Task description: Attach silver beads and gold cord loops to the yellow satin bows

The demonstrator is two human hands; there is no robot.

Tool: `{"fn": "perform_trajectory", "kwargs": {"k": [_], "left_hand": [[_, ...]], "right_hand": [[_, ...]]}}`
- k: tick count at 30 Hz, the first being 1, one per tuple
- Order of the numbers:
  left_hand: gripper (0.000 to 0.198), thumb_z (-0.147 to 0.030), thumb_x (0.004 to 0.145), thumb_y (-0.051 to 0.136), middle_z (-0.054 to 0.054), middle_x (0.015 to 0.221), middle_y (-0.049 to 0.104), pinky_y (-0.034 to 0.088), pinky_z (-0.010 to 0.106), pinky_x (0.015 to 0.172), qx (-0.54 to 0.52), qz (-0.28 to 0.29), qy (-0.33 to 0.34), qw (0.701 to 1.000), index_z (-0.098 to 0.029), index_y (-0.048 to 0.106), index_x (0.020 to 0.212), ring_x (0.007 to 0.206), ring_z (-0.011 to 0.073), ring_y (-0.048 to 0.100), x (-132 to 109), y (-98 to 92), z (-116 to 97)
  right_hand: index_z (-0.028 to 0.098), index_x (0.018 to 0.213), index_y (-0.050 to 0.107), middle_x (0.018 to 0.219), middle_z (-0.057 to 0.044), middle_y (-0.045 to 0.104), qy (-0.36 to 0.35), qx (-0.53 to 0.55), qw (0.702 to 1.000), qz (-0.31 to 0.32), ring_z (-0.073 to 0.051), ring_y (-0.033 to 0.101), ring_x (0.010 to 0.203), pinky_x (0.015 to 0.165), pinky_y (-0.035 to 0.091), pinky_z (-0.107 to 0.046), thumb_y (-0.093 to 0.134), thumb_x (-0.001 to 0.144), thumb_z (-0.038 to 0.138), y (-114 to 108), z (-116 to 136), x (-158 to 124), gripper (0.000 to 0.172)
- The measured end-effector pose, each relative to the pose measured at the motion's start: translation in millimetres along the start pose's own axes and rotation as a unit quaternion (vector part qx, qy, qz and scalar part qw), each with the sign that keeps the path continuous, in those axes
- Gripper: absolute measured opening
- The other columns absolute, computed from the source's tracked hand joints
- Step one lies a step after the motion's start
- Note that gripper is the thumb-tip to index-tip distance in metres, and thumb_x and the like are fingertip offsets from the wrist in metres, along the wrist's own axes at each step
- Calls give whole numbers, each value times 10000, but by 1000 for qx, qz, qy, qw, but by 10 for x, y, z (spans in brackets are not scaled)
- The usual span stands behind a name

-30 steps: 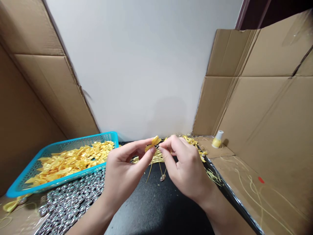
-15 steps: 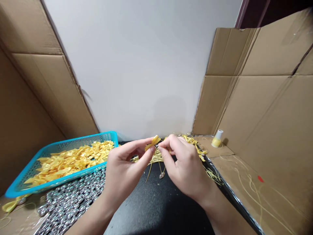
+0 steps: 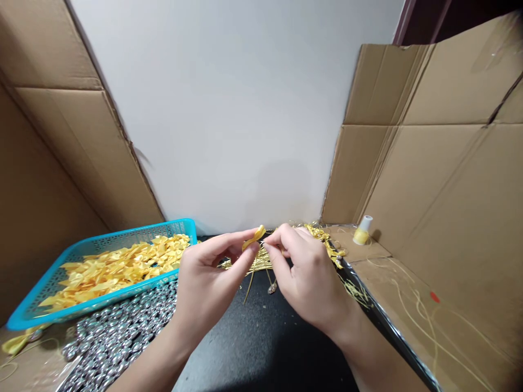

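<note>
Pinched between the thumb and forefinger of my left hand (image 3: 216,272) is a small yellow ribbon piece (image 3: 256,237). Just right of it, the closed fingertips of my right hand (image 3: 306,272) meet at the ribbon's edge, on something too small to make out. A thin yellow cord (image 3: 247,288) hangs below the left fingertips. Under my hands, a silver bead (image 3: 272,288) dangles on a cord over the black surface (image 3: 253,337). A bundle of gold cords (image 3: 261,263) lies behind, partly hidden by my fingers.
On the left, a blue basket (image 3: 24,311) holds many yellow ribbon pieces, with silver beads (image 3: 122,332) in front of it. At right are a small white-and-yellow cone (image 3: 362,231), loose cords (image 3: 425,321) and finished-looking yellow bows (image 3: 322,235). Cardboard panels (image 3: 453,179) stand on both sides.
The yellow ribbon piece has turned slightly and looks narrower between my left fingers. The dangling bead has shifted a little up and right. My hands have hardly moved.
</note>
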State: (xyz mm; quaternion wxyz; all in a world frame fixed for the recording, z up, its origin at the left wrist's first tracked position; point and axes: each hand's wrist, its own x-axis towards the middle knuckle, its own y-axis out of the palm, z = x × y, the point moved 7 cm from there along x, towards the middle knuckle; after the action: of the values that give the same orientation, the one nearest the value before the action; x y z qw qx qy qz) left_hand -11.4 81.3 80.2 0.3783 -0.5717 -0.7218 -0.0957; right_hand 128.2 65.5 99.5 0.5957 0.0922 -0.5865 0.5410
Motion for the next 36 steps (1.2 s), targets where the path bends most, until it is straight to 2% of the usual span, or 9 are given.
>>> {"fn": "perform_trajectory", "kwargs": {"k": [6, 17, 25, 36], "left_hand": [[180, -227, 760, 709, 11, 683, 720, 479, 230, 502, -8, -1, 1, 1000, -217, 772, 928, 538, 117, 592, -4, -6, 11], [184, -235, 761, 710, 21, 711, 738, 486, 242, 508, 3, 9, 4, 1000, -219, 774, 933, 561, 131, 612, 13, 19, -7], [180, -240, 761, 698, 25, 675, 740, 449, 230, 471, 4, 34, -6, 999, -207, 784, 915, 522, 123, 573, 20, 27, 6], [209, -278, 758, 691, -38, 454, 500, 300, 197, 386, -3, 60, -29, 998, -182, 790, 915, 428, 79, 368, 54, 45, 17]], "right_hand": [[172, 769, 514, 688, -6, 593, 0, 11, 1000, -13, -135, 554, 643, 623, 410, -268, 492, 894, 96, -20, -9, 6, 148], [181, 755, 504, 673, -4, 581, 5, -7, 1000, 3, -138, 529, 627, 620, 392, -273, 466, 901, 100, 3, -14, 6, 171], [176, 766, 506, 672, -13, 574, 7, -27, 1000, 14, -157, 510, 647, 640, 382, -289, 454, 904, 98, 95, -30, 8, 167], [175, 756, 518, 659, -22, 599, -12, -40, 999, 2, -164, 522, 623, 644, 375, -299, 459, 897, 100, 167, -86, 19, 171]]}}
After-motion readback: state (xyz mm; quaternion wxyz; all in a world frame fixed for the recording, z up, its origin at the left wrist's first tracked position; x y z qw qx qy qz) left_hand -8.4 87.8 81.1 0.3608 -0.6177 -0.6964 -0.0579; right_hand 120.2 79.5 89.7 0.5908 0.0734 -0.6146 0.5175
